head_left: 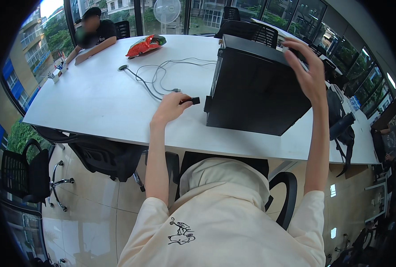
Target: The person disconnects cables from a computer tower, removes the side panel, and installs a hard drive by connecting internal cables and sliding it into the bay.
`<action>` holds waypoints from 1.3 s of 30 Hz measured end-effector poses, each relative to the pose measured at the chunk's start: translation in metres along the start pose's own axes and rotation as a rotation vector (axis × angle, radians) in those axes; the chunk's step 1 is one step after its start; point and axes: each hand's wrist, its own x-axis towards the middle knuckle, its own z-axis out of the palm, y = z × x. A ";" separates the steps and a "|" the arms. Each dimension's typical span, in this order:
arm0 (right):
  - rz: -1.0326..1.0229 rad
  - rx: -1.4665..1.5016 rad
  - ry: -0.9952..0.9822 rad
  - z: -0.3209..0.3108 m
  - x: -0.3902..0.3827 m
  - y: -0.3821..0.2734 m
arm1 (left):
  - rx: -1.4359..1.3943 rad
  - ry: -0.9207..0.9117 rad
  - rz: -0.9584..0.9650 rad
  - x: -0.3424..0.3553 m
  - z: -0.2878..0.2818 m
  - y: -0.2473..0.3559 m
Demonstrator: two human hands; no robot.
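A black computer case (256, 89) stands upright on the white table (91, 107) in front of me, right of the middle. My left hand (170, 109) is closed around a black cable connector (191, 101), just left of the case and apart from it. From a round desk grommet (122, 68), a grey cable (145, 84) runs up to this hand. Beside the far upper corner of the case, my right hand (308, 73) has its fingers stretched apart. Whether its fingertips touch the case, I cannot tell. A loose plug (175, 90) lies just beyond my left hand.
Thin grey cables (180, 61) reach behind the case. A red and green bag (145, 46) lies at the back. Another person (95, 33) sits at the far left, near pen holders (54, 76). A black backpack (340, 120) is at the right, and office chairs (104, 151) stand along the near edge.
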 end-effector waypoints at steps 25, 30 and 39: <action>-0.024 -0.064 -0.546 0.067 0.051 -0.022 | -0.229 -0.346 -0.084 0.001 0.003 0.019; 0.003 -0.049 -0.555 0.068 0.050 -0.025 | -0.217 -0.414 -0.201 0.001 0.022 0.003; -0.005 -0.038 -0.516 0.068 0.047 -0.024 | -0.326 -0.427 -0.204 0.002 0.018 0.009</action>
